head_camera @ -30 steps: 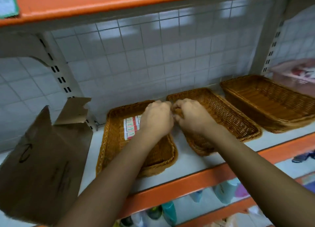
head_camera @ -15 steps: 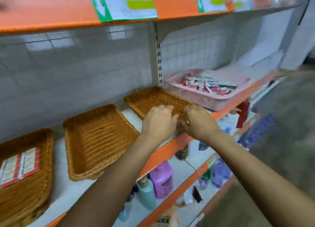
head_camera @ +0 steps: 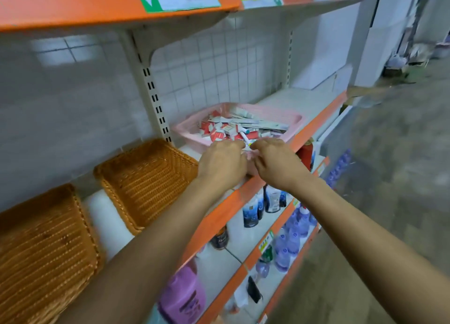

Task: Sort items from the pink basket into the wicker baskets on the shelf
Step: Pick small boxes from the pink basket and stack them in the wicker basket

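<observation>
Swinging right past the wicker baskets (head_camera: 146, 177), both hands are reaching the pink basket (head_camera: 295, 119) on the shelf (head_camera: 226, 207); its packets (head_camera: 219, 131) are looking light, stiff, slick, so pinching their edges should suit. Over the near rim the left hand (head_camera: 222, 164) and right hand (head_camera: 277, 164) are curling, grip hidden, can't tell

We look along a dimly lit shelf bay, the light cool and flat, strongest on the white wall (head_camera: 323, 56) at right. A pale glare patch sits on the tiled back panel (head_camera: 63, 52). Motion blur smears the wicker baskets (head_camera: 146, 180) and the purple bottle (head_camera: 181, 297); the pink basket (head_camera: 282, 114) reads sharper. Wide-angle distortion bends the orange shelf edges (head_camera: 73, 4).
</observation>
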Motion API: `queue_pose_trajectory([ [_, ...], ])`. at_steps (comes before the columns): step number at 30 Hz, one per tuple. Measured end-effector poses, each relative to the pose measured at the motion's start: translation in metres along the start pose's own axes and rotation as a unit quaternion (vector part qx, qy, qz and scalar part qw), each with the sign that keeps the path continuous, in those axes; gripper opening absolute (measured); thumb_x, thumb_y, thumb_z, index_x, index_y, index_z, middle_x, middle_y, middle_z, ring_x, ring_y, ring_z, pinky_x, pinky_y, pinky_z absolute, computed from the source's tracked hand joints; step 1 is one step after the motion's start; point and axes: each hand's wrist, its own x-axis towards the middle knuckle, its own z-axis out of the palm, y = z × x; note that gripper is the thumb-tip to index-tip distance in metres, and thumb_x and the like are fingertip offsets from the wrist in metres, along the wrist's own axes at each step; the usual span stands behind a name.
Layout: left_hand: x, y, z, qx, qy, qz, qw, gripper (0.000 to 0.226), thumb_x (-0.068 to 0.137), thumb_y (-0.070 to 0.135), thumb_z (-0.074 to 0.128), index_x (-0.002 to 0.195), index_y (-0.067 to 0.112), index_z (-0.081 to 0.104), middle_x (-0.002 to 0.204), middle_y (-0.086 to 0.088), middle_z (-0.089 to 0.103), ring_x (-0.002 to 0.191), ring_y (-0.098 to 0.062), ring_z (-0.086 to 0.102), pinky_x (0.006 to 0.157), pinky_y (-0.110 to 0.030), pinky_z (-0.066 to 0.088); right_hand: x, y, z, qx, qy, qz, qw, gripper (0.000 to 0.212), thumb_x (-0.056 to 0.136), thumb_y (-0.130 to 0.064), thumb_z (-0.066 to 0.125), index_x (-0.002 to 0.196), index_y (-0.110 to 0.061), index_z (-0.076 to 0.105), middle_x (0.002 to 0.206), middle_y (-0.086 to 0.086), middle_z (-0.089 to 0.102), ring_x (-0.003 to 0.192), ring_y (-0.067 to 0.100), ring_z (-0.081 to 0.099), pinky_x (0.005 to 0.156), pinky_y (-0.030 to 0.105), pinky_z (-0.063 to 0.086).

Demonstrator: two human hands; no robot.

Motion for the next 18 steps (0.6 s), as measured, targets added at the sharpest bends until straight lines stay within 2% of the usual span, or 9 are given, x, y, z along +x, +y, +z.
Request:
queue_pose_trajectory([
  [2, 0.025, 0.002, 0.010, 0.002, 0.000, 0.000, 1.000, 0.036, 0.094, 0.026, 0.045, 0.127, 0.020, 0.057, 0.124, -0.010, 0.059, 0.116, -0.030, 0.052, 0.092, -0.038, 0.043, 0.021, 0.014, 0.000, 0.002, 0.004, -0.005, 1.000, 0.037, 0.089, -0.010, 0.047, 0.124, -0.004, 0.056, 0.123, 0.017, 0.057, 0.117, 0.033, 0.048, 0.099, 0.033, 0.033],
  [6, 0.078, -0.002, 0.022, 0.027, 0.008, 0.001, 1.000, 0.031, 0.092, 0.024, 0.047, 0.119, 0.018, 0.061, 0.118, -0.010, 0.062, 0.111, -0.030, 0.055, 0.086, -0.037, 0.045, 0.068, 0.038, 0.000, -0.002, -0.012, -0.009, 1.000, 0.035, 0.089, -0.013, 0.048, 0.121, -0.007, 0.058, 0.124, 0.015, 0.057, 0.117, 0.033, 0.048, 0.099, 0.033, 0.034],
  [9, 0.112, -0.006, 0.029, 0.042, -0.016, -0.021, 0.999, 0.032, 0.090, 0.023, 0.050, 0.118, 0.015, 0.061, 0.117, -0.013, 0.061, 0.110, -0.033, 0.055, 0.085, -0.038, 0.046, 0.102, 0.052, 0.000, -0.004, -0.027, -0.016, 0.999, 0.036, 0.088, -0.016, 0.050, 0.122, -0.009, 0.057, 0.126, 0.016, 0.057, 0.118, 0.033, 0.048, 0.099, 0.037, 0.037],
  [12, 0.138, -0.014, 0.039, 0.056, -0.032, -0.037, 0.997, 0.025, 0.086, 0.023, 0.055, 0.107, 0.011, 0.061, 0.108, -0.014, 0.060, 0.105, -0.034, 0.056, 0.081, -0.040, 0.047, 0.131, 0.064, 0.003, -0.020, -0.051, -0.028, 0.998, 0.038, 0.089, -0.020, 0.052, 0.126, -0.009, 0.054, 0.129, 0.015, 0.055, 0.120, 0.033, 0.047, 0.099, 0.039, 0.037],
  [16, 0.157, -0.029, 0.051, 0.070, -0.059, -0.065, 0.994, 0.023, 0.083, 0.020, 0.057, 0.102, 0.007, 0.060, 0.108, -0.013, 0.060, 0.104, -0.032, 0.057, 0.080, -0.040, 0.049, 0.164, 0.072, 0.008, -0.020, -0.099, -0.069, 0.992, 0.044, 0.090, -0.022, 0.055, 0.133, -0.013, 0.048, 0.135, 0.011, 0.051, 0.124, 0.028, 0.046, 0.100, 0.032, 0.037],
  [18, 0.166, -0.037, 0.057, 0.072, -0.080, -0.084, 0.991, 0.028, 0.084, 0.027, 0.060, 0.104, 0.008, 0.059, 0.111, -0.013, 0.059, 0.106, -0.031, 0.057, 0.082, -0.039, 0.049, 0.179, 0.074, 0.010, -0.016, -0.126, -0.097, 0.987, 0.046, 0.089, -0.020, 0.056, 0.134, -0.014, 0.048, 0.135, 0.009, 0.052, 0.123, 0.025, 0.047, 0.097, 0.028, 0.036],
])
